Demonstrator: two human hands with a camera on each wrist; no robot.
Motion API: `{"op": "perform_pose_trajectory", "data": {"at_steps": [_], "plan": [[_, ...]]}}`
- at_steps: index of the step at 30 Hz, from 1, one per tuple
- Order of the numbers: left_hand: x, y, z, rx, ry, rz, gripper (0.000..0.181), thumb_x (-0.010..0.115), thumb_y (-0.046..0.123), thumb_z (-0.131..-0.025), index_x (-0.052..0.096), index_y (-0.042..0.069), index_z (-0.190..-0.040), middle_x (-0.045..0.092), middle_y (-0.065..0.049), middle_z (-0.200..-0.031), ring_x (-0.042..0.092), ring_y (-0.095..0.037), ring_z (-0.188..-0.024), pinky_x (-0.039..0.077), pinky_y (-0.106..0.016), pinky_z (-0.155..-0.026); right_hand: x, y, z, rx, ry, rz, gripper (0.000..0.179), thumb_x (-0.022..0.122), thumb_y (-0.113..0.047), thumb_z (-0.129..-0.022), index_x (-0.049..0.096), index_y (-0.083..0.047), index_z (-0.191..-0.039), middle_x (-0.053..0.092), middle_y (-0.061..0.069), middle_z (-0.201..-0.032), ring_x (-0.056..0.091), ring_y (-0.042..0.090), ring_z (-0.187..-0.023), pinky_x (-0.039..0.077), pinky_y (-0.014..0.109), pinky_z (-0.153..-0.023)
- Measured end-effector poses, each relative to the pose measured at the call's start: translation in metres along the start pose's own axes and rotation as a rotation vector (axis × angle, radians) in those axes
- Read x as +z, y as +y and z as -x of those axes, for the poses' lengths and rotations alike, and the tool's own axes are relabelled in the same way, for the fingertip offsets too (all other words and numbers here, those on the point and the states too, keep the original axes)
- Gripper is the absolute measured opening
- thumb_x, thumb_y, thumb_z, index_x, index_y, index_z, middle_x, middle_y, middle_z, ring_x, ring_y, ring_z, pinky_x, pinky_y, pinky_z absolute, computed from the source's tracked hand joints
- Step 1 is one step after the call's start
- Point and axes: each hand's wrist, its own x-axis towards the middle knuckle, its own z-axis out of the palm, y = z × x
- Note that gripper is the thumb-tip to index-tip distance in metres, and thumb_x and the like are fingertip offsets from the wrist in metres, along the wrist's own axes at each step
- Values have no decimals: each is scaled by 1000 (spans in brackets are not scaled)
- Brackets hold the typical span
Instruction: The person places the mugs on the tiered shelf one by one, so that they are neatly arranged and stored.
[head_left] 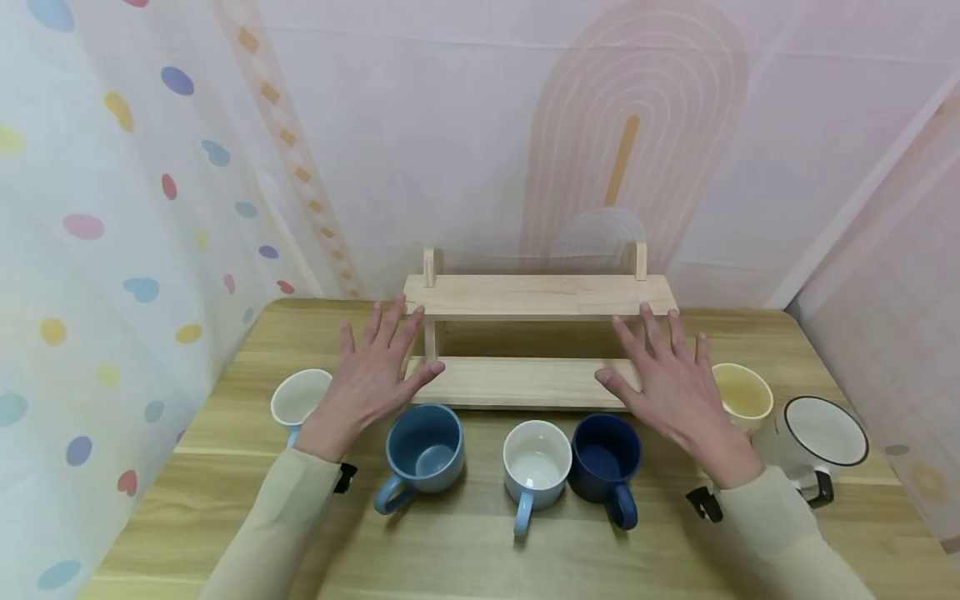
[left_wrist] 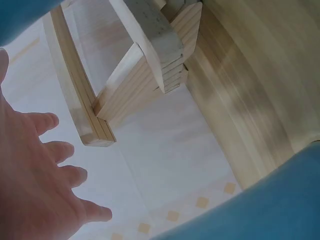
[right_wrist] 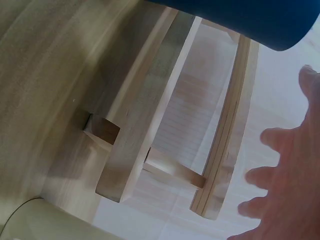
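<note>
A two-tier wooden shelf (head_left: 540, 297) stands at the back of the table, its tiers bare. My left hand (head_left: 371, 375), fingers spread and palm down, hovers at the shelf's left end; in the left wrist view the fingers (left_wrist: 65, 150) show apart from the wood. At the right end my right hand (head_left: 667, 387) is spread the same way, holding nothing. Between the forearms stand a blue mug (head_left: 425, 450), a white-and-light-blue mug (head_left: 536, 462) and a navy mug (head_left: 606, 458), the last two side by side.
Left of my left wrist is a white mug (head_left: 300, 397) with a blue handle, partly hidden. Beyond my right hand sit a yellow cup (head_left: 742, 396) and a white mug (head_left: 813, 442) with black rim and handle. A patterned curtain (head_left: 450, 150) hangs behind the wooden table (head_left: 480, 558).
</note>
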Motion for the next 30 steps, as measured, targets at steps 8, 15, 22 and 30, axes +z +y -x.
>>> {"op": "perform_pose_trajectory", "data": {"at_steps": [8, 15, 22, 30], "plan": [[0, 1, -17, 32, -15, 33, 91, 40, 72, -101, 17, 15, -167, 1, -7, -174, -3, -32, -159, 1, -76, -117, -1, -4, 13, -61, 58, -24, 80, 43, -63, -104, 25, -17, -166, 13, 18, -172, 3, 49, -156, 7, 78, -116], [-4, -2, -28, 41, -45, 30, 97, 36, 74, -101, 12, 6, -166, 2, -11, -174, -3, -31, -159, -1, -71, -120, -3, -8, 21, -106, 74, -43, 79, 49, -60, -104, 29, -13, -165, 17, 20, -171, 7, 48, -156, 12, 77, -116], [-6, -6, -29, 53, -75, 47, 97, 33, 73, -102, 13, 3, -165, 2, -13, -173, -4, -29, -159, 1, -65, -124, -7, -10, 32, -131, 69, -66, 81, 49, -60, -104, 27, -12, -165, 10, 15, -173, 2, 42, -157, 12, 75, -117], [-7, -7, -27, 55, -89, 87, 96, 35, 71, -103, 15, 1, -165, 4, -13, -173, -2, -30, -159, 4, -62, -125, -7, -6, 54, -179, 92, -106, 79, 53, -54, -104, 28, -9, -164, 17, 15, -172, 6, 38, -158, 15, 68, -121]]}}
